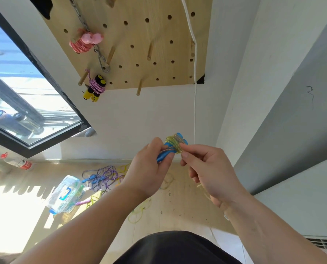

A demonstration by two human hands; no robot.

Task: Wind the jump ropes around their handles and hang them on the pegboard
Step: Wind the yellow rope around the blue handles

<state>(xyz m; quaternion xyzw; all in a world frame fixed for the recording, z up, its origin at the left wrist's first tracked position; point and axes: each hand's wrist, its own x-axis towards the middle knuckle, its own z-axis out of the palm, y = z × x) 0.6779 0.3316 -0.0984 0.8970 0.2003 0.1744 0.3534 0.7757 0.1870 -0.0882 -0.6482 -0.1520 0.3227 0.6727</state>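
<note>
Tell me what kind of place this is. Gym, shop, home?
Probably a room in a home, not a gym. A wooden pegboard on a white wall holds two wound jump ropes, a black-framed window sits beside it, and loose ropes, a plastic box and a bottle lie on the wood floor.

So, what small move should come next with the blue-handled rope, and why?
Probably wind one more turn. The left hand grips the blue handles, the right hand pinches the yellow rope at the coil, and a loose length hangs below the right hand, so the winding looks unfinished; hanging it on the pegboard seems too early.
</note>
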